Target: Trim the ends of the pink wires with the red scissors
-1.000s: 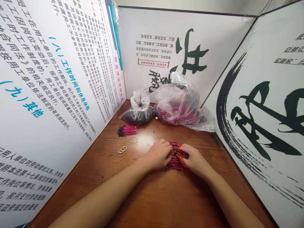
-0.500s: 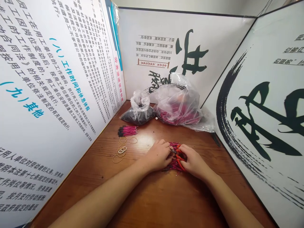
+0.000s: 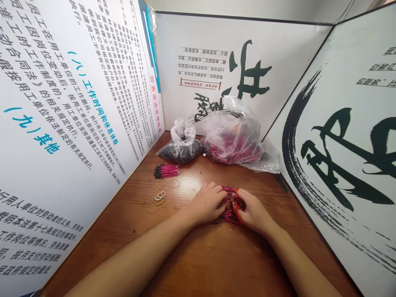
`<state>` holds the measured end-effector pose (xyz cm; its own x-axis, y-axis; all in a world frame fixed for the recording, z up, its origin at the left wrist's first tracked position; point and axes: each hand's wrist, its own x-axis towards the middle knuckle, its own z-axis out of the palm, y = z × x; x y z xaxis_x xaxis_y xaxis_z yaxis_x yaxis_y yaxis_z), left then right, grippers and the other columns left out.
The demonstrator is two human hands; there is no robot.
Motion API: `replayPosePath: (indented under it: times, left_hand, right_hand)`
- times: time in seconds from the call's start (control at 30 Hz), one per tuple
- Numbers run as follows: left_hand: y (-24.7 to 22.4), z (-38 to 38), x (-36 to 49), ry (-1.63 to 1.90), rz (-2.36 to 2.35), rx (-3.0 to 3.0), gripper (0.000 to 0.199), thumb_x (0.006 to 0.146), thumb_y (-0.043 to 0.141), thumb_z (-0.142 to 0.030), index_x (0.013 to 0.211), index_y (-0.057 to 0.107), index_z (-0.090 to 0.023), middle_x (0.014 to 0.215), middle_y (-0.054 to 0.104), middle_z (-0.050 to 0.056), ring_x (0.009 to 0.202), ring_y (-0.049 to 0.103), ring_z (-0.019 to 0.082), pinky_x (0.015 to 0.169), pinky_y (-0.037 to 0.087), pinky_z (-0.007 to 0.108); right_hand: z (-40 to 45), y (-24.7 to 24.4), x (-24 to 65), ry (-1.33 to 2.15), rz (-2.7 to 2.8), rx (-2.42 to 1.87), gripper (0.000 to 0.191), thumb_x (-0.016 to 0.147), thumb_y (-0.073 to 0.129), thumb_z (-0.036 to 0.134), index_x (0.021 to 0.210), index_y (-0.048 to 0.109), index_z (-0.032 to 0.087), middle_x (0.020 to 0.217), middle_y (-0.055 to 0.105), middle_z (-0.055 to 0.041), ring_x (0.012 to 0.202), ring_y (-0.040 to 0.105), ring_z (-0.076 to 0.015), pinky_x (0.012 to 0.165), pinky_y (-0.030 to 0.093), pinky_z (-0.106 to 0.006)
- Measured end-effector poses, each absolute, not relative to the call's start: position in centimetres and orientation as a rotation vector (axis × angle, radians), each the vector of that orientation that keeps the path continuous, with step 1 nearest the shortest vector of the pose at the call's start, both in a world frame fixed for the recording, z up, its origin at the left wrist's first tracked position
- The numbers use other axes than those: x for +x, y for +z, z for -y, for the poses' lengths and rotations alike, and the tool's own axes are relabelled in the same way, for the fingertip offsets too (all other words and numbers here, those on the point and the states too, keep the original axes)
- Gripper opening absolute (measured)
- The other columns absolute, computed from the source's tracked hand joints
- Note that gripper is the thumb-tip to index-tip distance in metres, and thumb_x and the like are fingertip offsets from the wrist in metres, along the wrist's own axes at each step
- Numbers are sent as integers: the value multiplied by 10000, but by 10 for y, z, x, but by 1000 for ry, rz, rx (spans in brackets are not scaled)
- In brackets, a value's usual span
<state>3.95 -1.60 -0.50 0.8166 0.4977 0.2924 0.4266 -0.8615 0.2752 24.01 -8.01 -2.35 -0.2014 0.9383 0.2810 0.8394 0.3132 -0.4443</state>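
Observation:
Between my hands lies a pile of thin magenta pieces with dark ends on the wooden table. My left hand rests at the pile's left side, its fingers curled together over the pieces; whatever is between the fingertips is too small to make out. My right hand is closed around the red-orange handles of a small hand tool at the right side of the pile. The tool's tip points toward my left fingers and is partly hidden.
A neat magenta and black bundle lies left, with several rubber bands below it. Behind stand a clear bag of black pieces and a larger bag of magenta pieces. Printed panels enclose the table.
My right hand and the tool have drawn slightly right, away from my left fingers. The dark tool tip between my hands shows less than before.

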Motion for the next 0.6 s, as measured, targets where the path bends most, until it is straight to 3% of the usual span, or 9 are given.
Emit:
replayPosePath:
  times: [0.23,0.6]
  left_hand:
    - [-2,14,41,626,-784,2770,230,1007,439,-274,875,601,-178,954,636,57,904,528,207,789,398,334]
    - [-2,14,42,635,-749,2708,169,997,479,-256,899,593,-178,918,672,39,867,570,190,760,404,305]
  right_hand:
    - [80,-28,240,244,1840,-1506,229,967,575,383,1000,629,163,903,644,-10,720,605,-104,650,532,-273]
    - [83,-26,234,287,1751,-1428,233,965,580,385,958,636,159,855,641,2,701,604,-101,638,527,-266]
